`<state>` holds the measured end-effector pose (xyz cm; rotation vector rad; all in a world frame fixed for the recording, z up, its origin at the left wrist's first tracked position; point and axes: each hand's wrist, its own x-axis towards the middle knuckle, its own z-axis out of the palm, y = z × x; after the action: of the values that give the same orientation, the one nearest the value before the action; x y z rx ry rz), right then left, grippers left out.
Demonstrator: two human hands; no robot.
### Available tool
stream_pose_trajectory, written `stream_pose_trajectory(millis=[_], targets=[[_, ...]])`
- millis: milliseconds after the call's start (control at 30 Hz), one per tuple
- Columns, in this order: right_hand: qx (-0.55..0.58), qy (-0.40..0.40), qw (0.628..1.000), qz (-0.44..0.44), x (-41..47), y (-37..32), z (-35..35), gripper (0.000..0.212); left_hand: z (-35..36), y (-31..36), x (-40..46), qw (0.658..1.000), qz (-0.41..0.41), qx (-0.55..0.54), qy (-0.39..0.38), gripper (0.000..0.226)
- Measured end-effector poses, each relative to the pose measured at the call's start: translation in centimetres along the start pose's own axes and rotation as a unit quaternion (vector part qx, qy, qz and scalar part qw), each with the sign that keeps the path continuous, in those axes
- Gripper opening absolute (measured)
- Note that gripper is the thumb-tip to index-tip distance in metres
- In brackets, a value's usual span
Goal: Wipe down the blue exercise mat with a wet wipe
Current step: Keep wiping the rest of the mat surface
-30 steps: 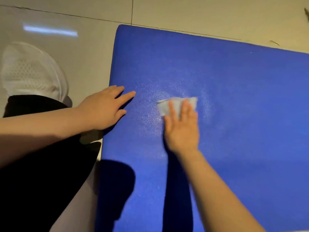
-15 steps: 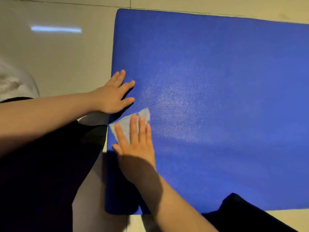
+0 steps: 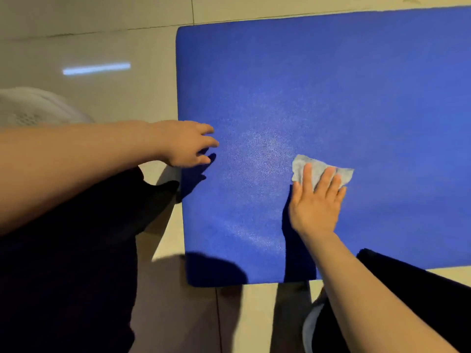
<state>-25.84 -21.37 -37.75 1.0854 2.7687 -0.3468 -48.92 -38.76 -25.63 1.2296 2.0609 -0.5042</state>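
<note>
1. Shoe [image 3: 33,108]: white mesh, at the far left edge on the tiled floor [image 3: 102,47], partly hidden by the left forearm.
2. Left hand [image 3: 186,143]: over the mat's left edge, fingers loosely extended and holding nothing; whether the fingertips touch the mat cannot be told.
3. Mat [image 3: 331,85]: blue, lying flat on the floor, filling the centre and right; a faint sheen marks its surface between the two hands.
4. Wipe [image 3: 318,169]: pale, crumpled, flat on the mat right of centre.
5. Right hand [image 3: 316,205]: straight fingers pressing the wipe onto the mat, well apart from the left hand.
</note>
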Motion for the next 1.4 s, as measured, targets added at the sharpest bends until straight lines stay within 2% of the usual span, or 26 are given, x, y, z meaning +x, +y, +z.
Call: stream_pose_trajectory(millis=[100,167,200,267,300,367,433,533,633,700,767,833,900,967,1067,1133,1200,1267,1300,1400], targets=[[0.007,-0.028,0.985,-0.172,-5.8,-6.0,1.7,0.07,-3.1,3.4,-3.3,0.998,0.008,0.051,-0.034,0.052],[-0.008,-0.091,0.953,-0.287,-9.2,-8.7,1.7,0.074,-4.7,4.9,-5.4,0.997,0.015,0.066,-0.023,0.052],[-0.018,-0.122,0.942,-0.311,-10.3,-9.2,1.6,0.075,-5.3,5.3,-6.2,0.998,0.018,0.057,-0.014,0.052],[-0.02,-0.16,0.943,-0.29,-10.4,-8.1,0.8,0.074,-5.6,5.7,-6.5,0.999,0.021,0.036,0.011,0.052],[-0.006,-0.156,0.956,-0.249,-9.5,-6.7,0.5,0.071,-4.9,5.6,-6.2,0.999,0.018,0.024,0.021,0.053],[0.026,-0.091,0.99,-0.102,-6.3,-3.1,-0.3,0.065,-2.4,5.1,-5.0,0.999,0.006,-0.014,0.042,0.056],[0.03,-0.06,0.997,0.04,-3.7,0.6,-1.6,0.063,0.8,4.0,-3.6,0.996,-0.007,-0.068,0.055,0.059],[0.042,-0.053,0.989,0.131,-2.6,1.5,-1.9,0.055,5.7,2.9,-2.4,0.994,-0.008,-0.107,0.027,0.061],[0.051,0.012,0.994,0.1,-4.2,-3.1,0.7,0.058,8.9,2.8,-2.0,0.993,-0.012,-0.113,-0.013,0.061],[0.023,0.023,0.999,-0.03,-6.8,-7.4,2.5,0.056,9.8,2.7,-2.0,0.994,-0.016,-0.104,0.015,0.06],[0.011,0.018,0.988,-0.152,-9.7,-10.8,4.1,0.053,10.0,2.7,-2.0,0.995,-0.016,-0.075,0.067,0.056],[-0.003,-0.013,0.977,-0.214,-12.1,-12.4,5.1,0.051,10.2,2.9,-2.2,0.994,-0.02,-0.046,0.098,0.055],[-0.019,-0.008,0.97,-0.242,-12.2,-11.4,5.3,0.048,10.4,3.1,-2.2,0.994,-0.031,-0.039,0.099,0.057],[-0.024,-0.001,0.979,-0.202,-11.0,-8.6,4.6,0.049,10.7,3.4,-2.3,0.995,-0.036,-0.049,0.082,0.059],[-0.007,0.02,1.0,-0.006,-8.3,-1.9,2.6,0.056,11.3,3.6,-2.2,0.993,-0.038,-0.073,0.083,0.061],[0.003,0.019,0.996,0.092,-7.6,2.4,1.4,0.061,12.1,3.9,-2.3,0.99,-0.018,-0.079,0.117,0.06],[-0.005,0.026,0.99,0.138,-8.0,4.4,1.3,0.062,12.8,4.4,-2.6,0.981,0.019,-0.079,0.178,0.054],[0.005,0.048,0.99,0.131,-9.2,3.5,2.0,0.059,13.6,4.8,-3.1,0.973,0.028,-0.077,0.216,0.049],[0.008,0.059,0.993,0.1,-10.1,2.1,2.4,0.056,13.9,5.0,-3.5,0.975,0.02,-0.075,0.209,0.05],[0.003,0.03,0.996,-0.085,-14.2,-3.8,4.0,0.054,14.2,5.6,-4.2,0.972,0.011,-0.061,0.225,0.047]])
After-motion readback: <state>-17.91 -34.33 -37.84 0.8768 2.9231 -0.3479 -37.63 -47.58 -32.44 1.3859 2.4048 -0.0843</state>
